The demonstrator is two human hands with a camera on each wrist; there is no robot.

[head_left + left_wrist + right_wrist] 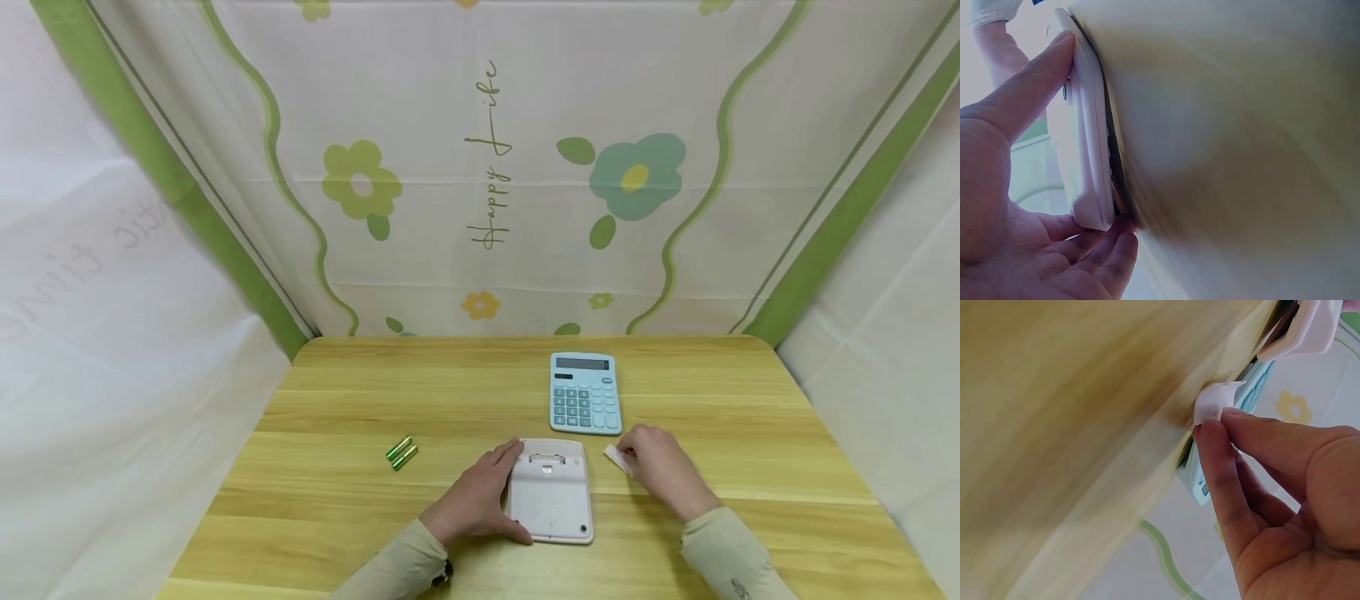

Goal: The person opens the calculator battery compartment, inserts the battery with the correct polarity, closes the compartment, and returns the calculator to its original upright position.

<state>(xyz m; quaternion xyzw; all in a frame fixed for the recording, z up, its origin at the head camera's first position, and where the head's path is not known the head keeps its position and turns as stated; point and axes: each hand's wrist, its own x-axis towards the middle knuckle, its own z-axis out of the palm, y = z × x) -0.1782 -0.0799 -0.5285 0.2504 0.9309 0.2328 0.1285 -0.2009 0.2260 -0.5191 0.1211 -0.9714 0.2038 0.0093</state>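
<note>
A pale pink-white calculator [551, 500] lies face down on the wooden table, with a small battery compartment [547, 459] in its back near the far end. My left hand [480, 497] grips its left side, thumb at the near edge and fingers curled at the far corner; the left wrist view shows the thumb [1041, 78] on the casing. To the right, my right hand [663, 468] pinches a small, thin white piece [1215, 402] that looks like folded tissue, between thumb and forefinger just above the table. Its exact kind is unclear.
A light blue calculator [586, 393] lies face up beyond the pale one. Two green batteries [402, 452] lie side by side to the left. The table's [337, 533] far edge meets a flower-printed curtain [487, 167], and white cloth hangs on both sides.
</note>
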